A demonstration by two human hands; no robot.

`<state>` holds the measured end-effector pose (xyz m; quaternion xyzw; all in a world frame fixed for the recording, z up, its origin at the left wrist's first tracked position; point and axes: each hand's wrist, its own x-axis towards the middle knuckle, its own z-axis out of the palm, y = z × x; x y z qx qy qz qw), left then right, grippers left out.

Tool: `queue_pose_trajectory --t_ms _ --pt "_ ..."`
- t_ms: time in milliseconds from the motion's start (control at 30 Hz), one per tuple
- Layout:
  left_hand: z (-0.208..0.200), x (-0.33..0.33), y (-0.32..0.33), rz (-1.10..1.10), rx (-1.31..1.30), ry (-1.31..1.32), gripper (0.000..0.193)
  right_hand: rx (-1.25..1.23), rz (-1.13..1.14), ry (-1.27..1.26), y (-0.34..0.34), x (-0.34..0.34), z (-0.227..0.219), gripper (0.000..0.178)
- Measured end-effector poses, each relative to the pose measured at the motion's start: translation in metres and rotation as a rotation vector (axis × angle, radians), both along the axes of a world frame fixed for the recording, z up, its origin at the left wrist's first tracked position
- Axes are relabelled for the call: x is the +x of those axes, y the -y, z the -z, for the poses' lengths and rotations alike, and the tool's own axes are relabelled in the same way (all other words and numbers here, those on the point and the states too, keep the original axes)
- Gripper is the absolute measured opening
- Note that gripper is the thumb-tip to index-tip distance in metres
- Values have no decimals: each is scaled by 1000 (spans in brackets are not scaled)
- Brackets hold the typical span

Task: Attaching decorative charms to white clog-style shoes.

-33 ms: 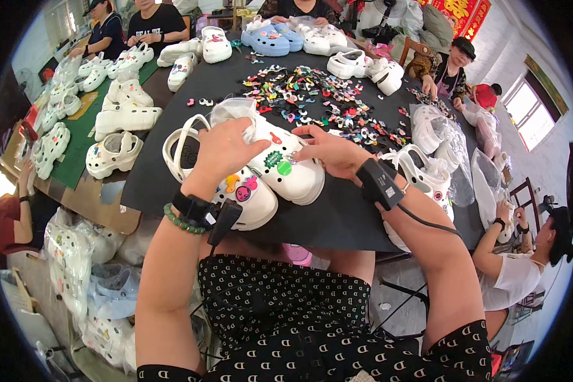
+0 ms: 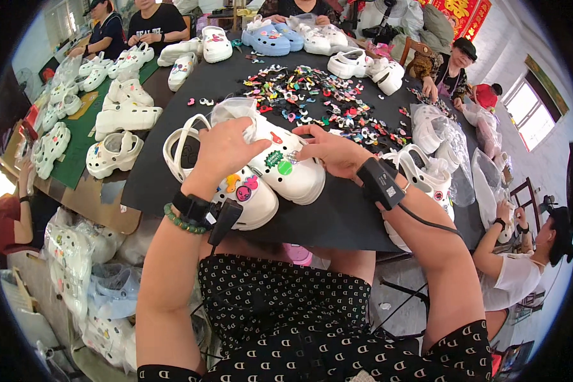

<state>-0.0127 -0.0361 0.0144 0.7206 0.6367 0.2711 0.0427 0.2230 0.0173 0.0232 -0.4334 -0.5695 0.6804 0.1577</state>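
Note:
Two white clogs with holes lie side by side at the near edge of the black table [image 2: 356,226]. On the right-hand clog [image 2: 305,184] sit a red charm, a jagged dark green charm [image 2: 274,158] and a bright green ball charm [image 2: 284,167]. The left-hand clog [image 2: 258,213] carries orange and pink charms, partly behind my wrist. My left hand [image 2: 226,153] is closed on the right-hand clog near its opening, fingertips hidden. Thumb and fingers of my right hand [image 2: 334,153] close on a small pale charm [image 2: 291,156] on its upper.
Loose colourful charms [image 2: 325,95] spread over the table's middle. More white clogs [image 2: 420,175] stand at the right, some bagged, and a blue pair [image 2: 267,39] at the back. Clogs line a green mat [image 2: 83,149] at left. Bagged clogs [image 2: 70,267] lie low left. Several people sit around.

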Motion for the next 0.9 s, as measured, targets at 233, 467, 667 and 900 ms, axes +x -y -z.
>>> queue_pose_trajectory --t_ms 233,467,667,900 --pt "-4 0 -6 -4 -46 -13 55 17 62 28 -6 -3 3 77" --pt "1 -1 -9 3 -26 -6 55 125 93 157 -2 -17 1 71" --pt "-7 2 -6 45 -31 55 56 238 123 180 -4 -24 10 70" --pt "-6 3 4 -35 133 11 51 235 73 138 -1 -13 9 68"
